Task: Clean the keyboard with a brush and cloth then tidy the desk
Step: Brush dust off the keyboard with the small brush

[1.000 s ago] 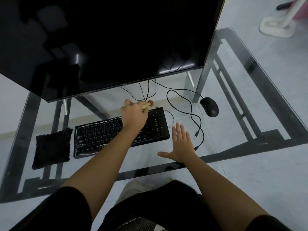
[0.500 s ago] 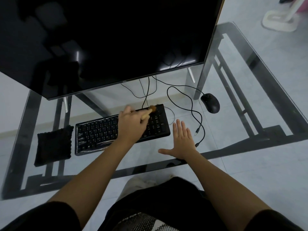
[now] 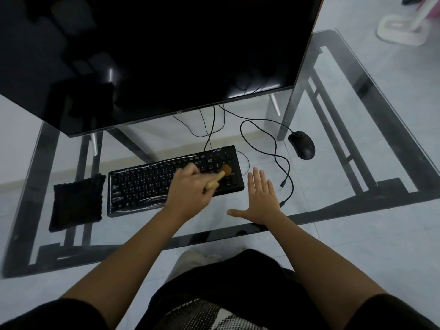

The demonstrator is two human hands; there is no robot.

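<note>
A black keyboard (image 3: 142,186) lies on the glass desk (image 3: 357,177) below the monitor. My left hand (image 3: 188,189) hovers over its right half, shut on a small wooden brush (image 3: 220,176) whose brown bristles touch the number-pad keys. My right hand (image 3: 260,198) rests flat on the glass just right of the keyboard, fingers spread, holding nothing. A black cloth (image 3: 77,202) lies flat to the left of the keyboard.
A large dark monitor (image 3: 154,55) overhangs the back of the desk. A black mouse (image 3: 302,144) sits at the right rear, its loose cable (image 3: 276,148) looping to a plug near my right hand. The desk's front edge runs just below my wrists.
My left hand has drawn the brush from the keyboard's upper edge down and right onto the number pad. My right hand has stayed flat in place.
</note>
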